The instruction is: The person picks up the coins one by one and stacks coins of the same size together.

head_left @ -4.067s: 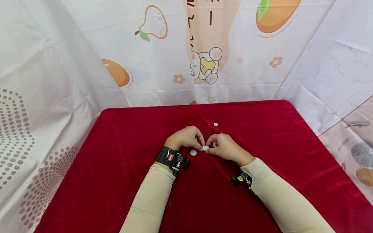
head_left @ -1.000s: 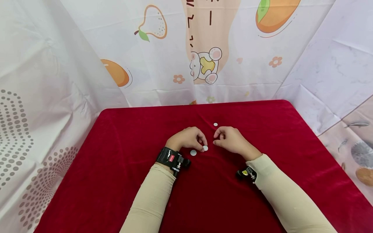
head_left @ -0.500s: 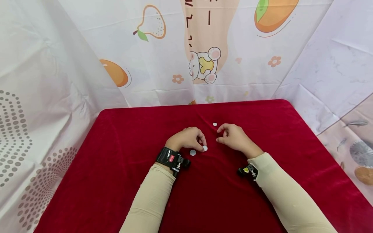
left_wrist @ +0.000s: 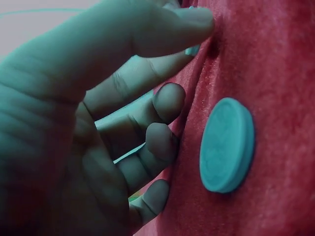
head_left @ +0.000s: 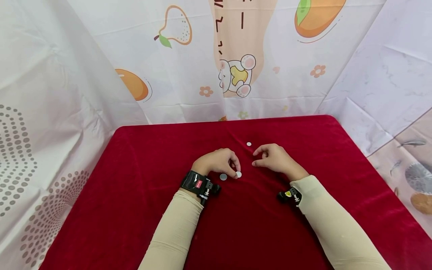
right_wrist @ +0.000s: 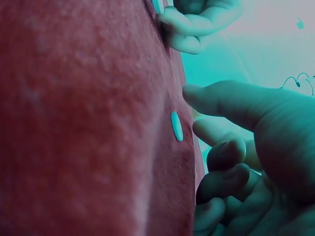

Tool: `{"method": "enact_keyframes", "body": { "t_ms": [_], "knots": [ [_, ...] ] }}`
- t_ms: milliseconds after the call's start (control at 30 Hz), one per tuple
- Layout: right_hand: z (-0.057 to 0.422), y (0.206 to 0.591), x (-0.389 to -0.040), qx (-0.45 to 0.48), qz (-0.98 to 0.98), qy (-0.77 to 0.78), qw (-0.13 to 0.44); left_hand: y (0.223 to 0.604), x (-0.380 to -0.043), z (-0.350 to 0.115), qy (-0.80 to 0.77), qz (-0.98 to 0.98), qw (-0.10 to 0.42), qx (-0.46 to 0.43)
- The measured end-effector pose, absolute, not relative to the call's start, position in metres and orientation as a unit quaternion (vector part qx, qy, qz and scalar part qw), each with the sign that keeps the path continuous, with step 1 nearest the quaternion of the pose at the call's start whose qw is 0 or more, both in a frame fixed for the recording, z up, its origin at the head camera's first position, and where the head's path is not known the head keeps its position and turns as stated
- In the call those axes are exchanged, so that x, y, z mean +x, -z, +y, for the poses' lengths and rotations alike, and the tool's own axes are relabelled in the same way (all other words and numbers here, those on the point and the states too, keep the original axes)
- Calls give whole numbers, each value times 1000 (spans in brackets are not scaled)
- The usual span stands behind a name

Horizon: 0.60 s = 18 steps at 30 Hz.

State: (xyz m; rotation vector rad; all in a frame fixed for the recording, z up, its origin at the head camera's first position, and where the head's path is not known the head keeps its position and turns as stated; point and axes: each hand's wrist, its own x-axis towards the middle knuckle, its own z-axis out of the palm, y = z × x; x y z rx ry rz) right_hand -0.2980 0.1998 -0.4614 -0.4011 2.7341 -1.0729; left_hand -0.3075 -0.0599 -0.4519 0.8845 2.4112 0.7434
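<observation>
My left hand (head_left: 218,162) pinches a small white disc (head_left: 239,174) between thumb and forefinger, just above or at the cloth. In the left wrist view only a sliver of this held disc (left_wrist: 193,50) shows behind the thumb. Beside that hand a second disc (left_wrist: 226,145), thick with a raised rim, lies flat on the cloth. To the right, my right hand (head_left: 274,159) hovers with its thumb and forefinger apart and nothing between them; its other fingers curl loosely. Nearest to it lies a third, smaller-looking disc (head_left: 249,144), a little beyond its fingertips.
A red velvety cloth (head_left: 152,195) covers the table, with slight creases near the hands. Patterned white curtains (head_left: 189,82) hang behind the table and along both sides. Each wrist carries a strapped black camera, such as the left wrist camera (head_left: 213,188).
Earlier both hands touched the same disc; my right hand has let go and drawn away to the right. My left hand keeps its disc, shifted slightly nearer. The other two discs stay put.
</observation>
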Motion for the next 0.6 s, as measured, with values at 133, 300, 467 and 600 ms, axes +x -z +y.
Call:
{"method": "enact_keyframes", "body": {
  "t_ms": [133,300,467,600],
  "knots": [
    [204,460,-299,-136,920,354,98,453,-307,-59,-275,868,244,334],
    [208,459,-300,-140,921,347,109,455,-307,-59,-265,874,245,326],
    [211,458,-302,-141,919,348,120,455,-306,-59,-258,879,241,319],
    [213,458,-302,-142,919,345,125,454,-305,-59,-257,881,239,318]
  ]
}}
